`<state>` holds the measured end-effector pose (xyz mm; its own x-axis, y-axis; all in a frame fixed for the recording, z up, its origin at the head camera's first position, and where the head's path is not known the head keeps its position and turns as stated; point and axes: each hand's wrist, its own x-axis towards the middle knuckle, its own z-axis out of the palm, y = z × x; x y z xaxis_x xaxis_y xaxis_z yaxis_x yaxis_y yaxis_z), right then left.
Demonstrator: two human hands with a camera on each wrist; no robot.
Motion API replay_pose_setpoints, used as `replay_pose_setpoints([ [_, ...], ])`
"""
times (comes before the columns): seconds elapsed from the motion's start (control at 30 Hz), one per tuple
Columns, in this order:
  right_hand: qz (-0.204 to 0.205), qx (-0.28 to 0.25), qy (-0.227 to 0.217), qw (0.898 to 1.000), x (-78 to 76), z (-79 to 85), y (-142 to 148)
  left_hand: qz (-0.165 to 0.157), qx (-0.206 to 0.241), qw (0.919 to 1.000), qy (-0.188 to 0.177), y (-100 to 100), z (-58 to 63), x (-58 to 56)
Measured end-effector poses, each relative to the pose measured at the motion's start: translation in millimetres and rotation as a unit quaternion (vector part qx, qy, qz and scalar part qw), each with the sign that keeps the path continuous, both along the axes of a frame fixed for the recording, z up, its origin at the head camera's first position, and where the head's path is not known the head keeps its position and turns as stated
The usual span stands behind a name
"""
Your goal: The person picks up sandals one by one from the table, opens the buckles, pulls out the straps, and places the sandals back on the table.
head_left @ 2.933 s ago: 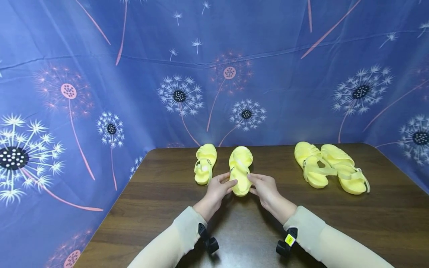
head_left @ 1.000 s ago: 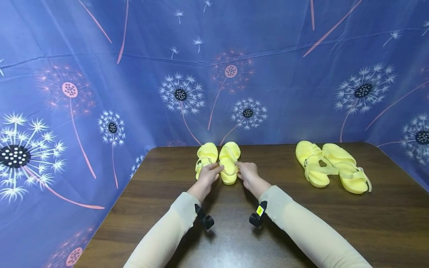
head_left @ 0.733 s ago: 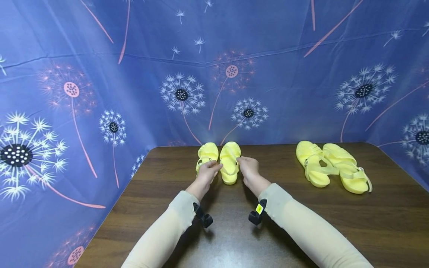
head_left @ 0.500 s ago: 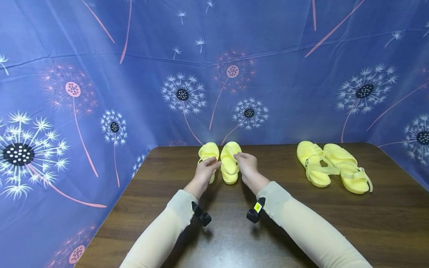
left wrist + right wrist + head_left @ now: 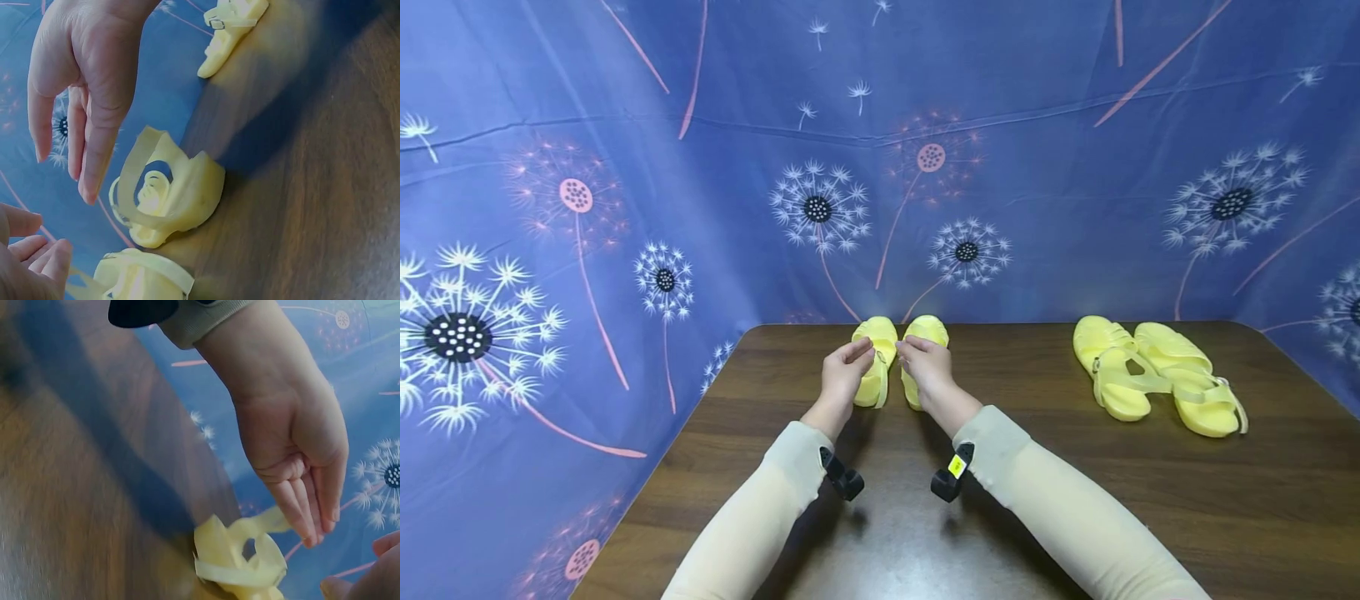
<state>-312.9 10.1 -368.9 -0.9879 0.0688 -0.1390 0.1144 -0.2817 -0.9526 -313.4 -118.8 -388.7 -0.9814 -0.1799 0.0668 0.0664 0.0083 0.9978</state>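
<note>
Two yellow strappy sandals stand side by side at the back of the table, a left one (image 5: 878, 332) and a right one (image 5: 928, 329). My left hand (image 5: 838, 379) hovers just left of the left sandal, its fingers loose with nothing between them. In the left wrist view that sandal's strap (image 5: 130, 178) stands up in a loop. My right hand (image 5: 931, 371) is over the right sandal and covers its middle. In the right wrist view its fingers (image 5: 303, 509) are extended, with a strap (image 5: 265, 522) running up against them.
A second pair of yellow sandals, one (image 5: 1105, 337) beside the other (image 5: 1172, 346), lies angled at the back right of the brown wooden table (image 5: 1037, 467). A blue dandelion-print cloth (image 5: 1037, 208) hangs directly behind the table's far edge.
The right sandal was moved left and back until beside the other one. Since then my left hand has drawn away to the left, and my right hand has shifted left across the right sandal.
</note>
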Motion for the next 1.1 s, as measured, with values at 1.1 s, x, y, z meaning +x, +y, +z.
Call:
replay_pose_setpoints([
  [1.1, 0.025, 0.123, -0.024, 0.992, -0.7, -34.1, -47.1, 0.003, 0.048, 0.9906, -0.128, -36.5, -28.7, -17.8],
])
